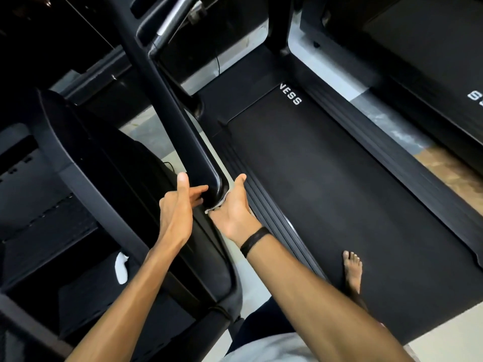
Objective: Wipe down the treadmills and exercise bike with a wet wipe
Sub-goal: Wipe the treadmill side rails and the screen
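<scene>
A black treadmill handrail runs from the top centre down to its rounded end at mid-frame. My right hand cups the underside of that end, with a white wet wipe pressed between palm and rail; only the wipe's edge shows. My left hand is on the rail's left side, fingers spread and pointing at the end, holding nothing. The treadmill belt lies to the right of the rail, with white letters near its front.
A second treadmill stands at the far right across a strip of pale floor. Black equipment fills the left, with a white object lying on it. My bare foot rests on the belt. A black band circles my right wrist.
</scene>
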